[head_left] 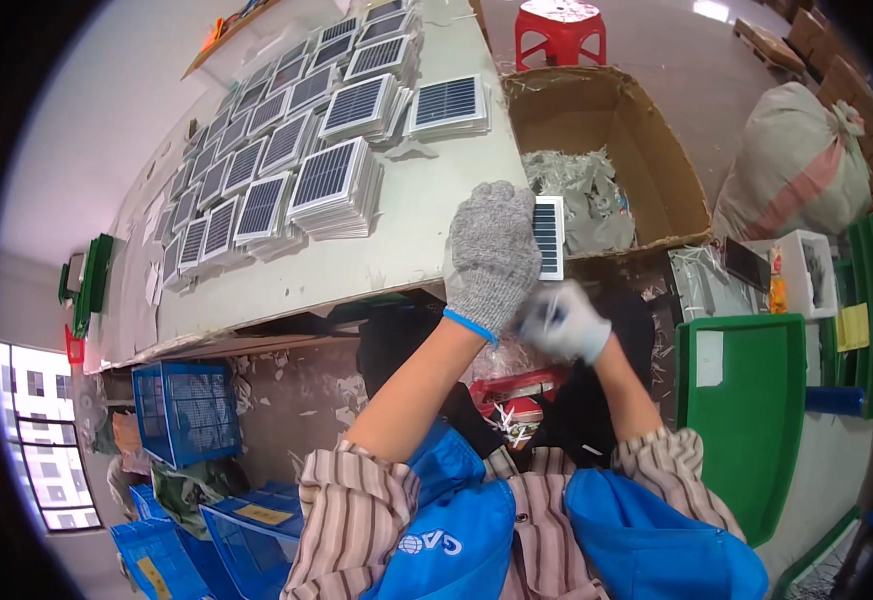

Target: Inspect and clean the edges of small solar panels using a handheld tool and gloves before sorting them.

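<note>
My left hand (494,250), in a grey knit glove with a blue cuff, is closed on a small solar panel (550,238). The panel has dark cells and a white frame, and it stands out past the right edge of the table. Just below its lower end is my right hand (569,322), in a pale glove. Motion smears the right fingers, and a dark bluish patch shows by them that I cannot make out. Beyond the left hand, a short stack of similar panels (447,104) lies near the table's right edge, and taller stacks (335,188) stand to the left.
A cardboard box (667,165) holding white scraps adjoins the white table (397,240) on the right. A green tray (742,420) lies at my right, and blue baskets (187,412) stand at lower left. Farther off are a red stool (560,32) and a bulging sack (795,165).
</note>
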